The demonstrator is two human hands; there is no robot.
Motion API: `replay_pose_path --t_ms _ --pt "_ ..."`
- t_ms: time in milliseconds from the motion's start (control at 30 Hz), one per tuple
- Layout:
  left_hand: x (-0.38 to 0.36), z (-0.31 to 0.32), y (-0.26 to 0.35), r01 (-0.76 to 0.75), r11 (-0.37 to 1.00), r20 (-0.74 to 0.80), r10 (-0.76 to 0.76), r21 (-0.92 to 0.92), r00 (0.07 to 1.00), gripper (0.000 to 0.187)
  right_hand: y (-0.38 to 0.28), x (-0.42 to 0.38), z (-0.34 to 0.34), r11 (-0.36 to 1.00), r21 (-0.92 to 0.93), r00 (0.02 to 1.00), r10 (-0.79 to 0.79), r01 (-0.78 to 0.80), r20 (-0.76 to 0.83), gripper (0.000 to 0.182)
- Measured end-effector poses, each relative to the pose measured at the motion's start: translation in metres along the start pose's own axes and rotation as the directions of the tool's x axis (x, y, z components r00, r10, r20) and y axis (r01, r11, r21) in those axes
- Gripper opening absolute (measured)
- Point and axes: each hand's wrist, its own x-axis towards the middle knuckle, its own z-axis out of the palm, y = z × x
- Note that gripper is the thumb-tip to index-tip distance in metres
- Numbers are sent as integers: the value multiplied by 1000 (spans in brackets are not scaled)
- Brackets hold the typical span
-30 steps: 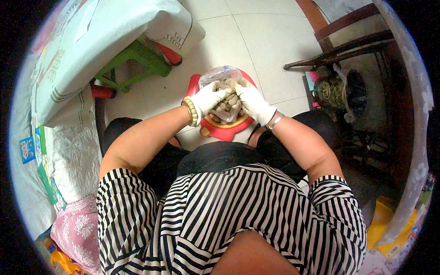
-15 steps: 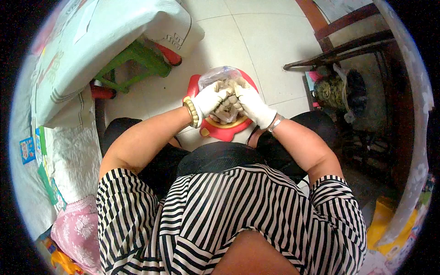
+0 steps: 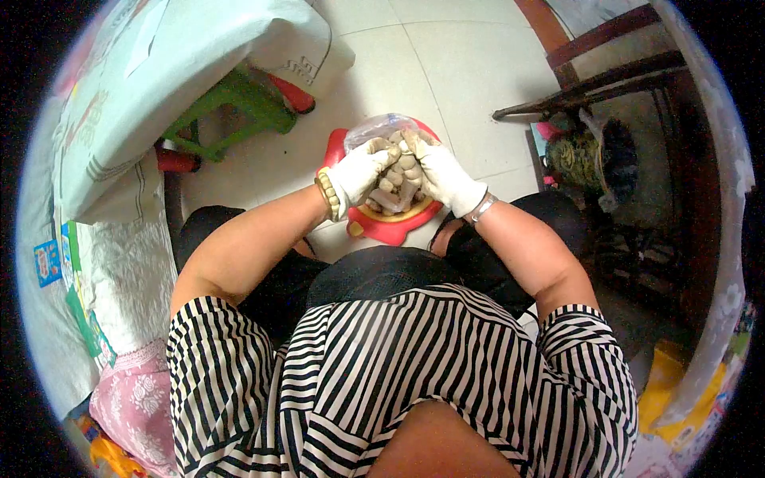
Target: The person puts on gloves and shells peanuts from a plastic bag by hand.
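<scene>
Both my hands wear white gloves with grimy fingertips and meet over a red stool (image 3: 390,233) with a yellow ring on its top. A clear plastic bag (image 3: 374,127) lies on it, with several pale brown, rounded lumps (image 3: 408,169) heaped there. My left hand (image 3: 365,169) is closed, thumb and fingers pinched at the heap's upper left side. Opposite it, my right hand (image 3: 437,166) pinches a small pale lump (image 3: 404,147) between its fingertips. What the left fingers hold, I cannot tell.
A cloth-covered table (image 3: 199,48) stands at the left, with a green stool (image 3: 231,115) beneath it. Dark wooden furniture (image 3: 606,88) with stored items rises at the right. Pale floor tiles (image 3: 454,56) stretch ahead, and my knees flank the red stool.
My hands have drawn slightly apart at the fingertips, the right one shifting a little to the right. More of the lumps between them now shows.
</scene>
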Motion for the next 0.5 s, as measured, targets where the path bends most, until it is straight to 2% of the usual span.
replay_pose_path --t_ms 67,100,167,233,300,367,433,467,500 --pt "2 0 0 34 997 -44 -37 -62 998 29 1 1 0 1000 20 999 -14 14 32 24" --pt "1 1 2 33 998 -45 -36 -63 998 29 1 2 -1 1000 -26 1000 -8 9 18 25" --pt "0 4 5 3 990 10 -1 -142 1000 29 1 2 1 997 -73 1000 -2 2 1 26" --pt "4 -5 2 5 993 34 -1 -115 999 30 1 -2 8 977 -210 997 -36 22 -62 20" --pt "0 -1 9 6 996 58 -1 -87 998 30 -3 -7 14 962 -273 999 -34 28 -16 20" --pt "-5 5 14 14 996 -46 -17 -83 999 32 -6 -12 20 942 -334 999 -28 36 30 21" --pt "-7 6 15 19 997 -77 -25 -75 997 32 -11 -15 26 794 -606 998 -29 53 50 24" --pt "-7 6 14 26 997 -106 -33 -67 994 32 -13 -17 28 794 -606 998 -28 53 50 24" --pt "-6 2 12 28 997 -106 -35 -67 994 32 -17 -19 30 732 -681 999 20 6 30 29"
